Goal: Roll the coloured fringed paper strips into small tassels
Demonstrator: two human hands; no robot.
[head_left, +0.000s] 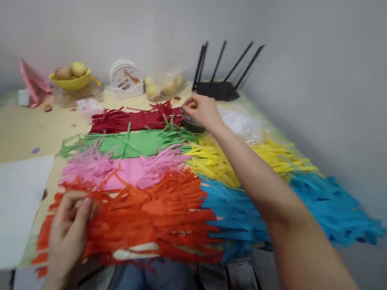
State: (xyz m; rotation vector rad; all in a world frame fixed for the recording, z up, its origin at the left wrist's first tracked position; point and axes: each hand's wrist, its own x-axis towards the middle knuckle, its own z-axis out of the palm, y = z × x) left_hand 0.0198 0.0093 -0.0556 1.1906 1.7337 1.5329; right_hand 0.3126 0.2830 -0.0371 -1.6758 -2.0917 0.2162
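Fringed paper strips lie in rows on the table: dark red (134,122), green (119,144), pink (129,172), orange (145,213), yellow (220,162) and blue (331,207). My left hand (70,228) is over the left end of the orange fringe, its fingers curled together; whatever they hold is too blurred to tell. Reaching across the yellow fringe, my right hand (201,109) has its fingertips pinched near the right end of the dark red fringe, above a dark round object (193,125). What sits in that pinch is too small to make out.
A black router (217,90) with upright antennas stands at the back, near a bag of yellow fruit (164,88), a white holder (126,79) and a yellow fruit bowl (74,81). White paper (4,212) lies at left. A white bundle (243,125) sits behind the yellow fringe.
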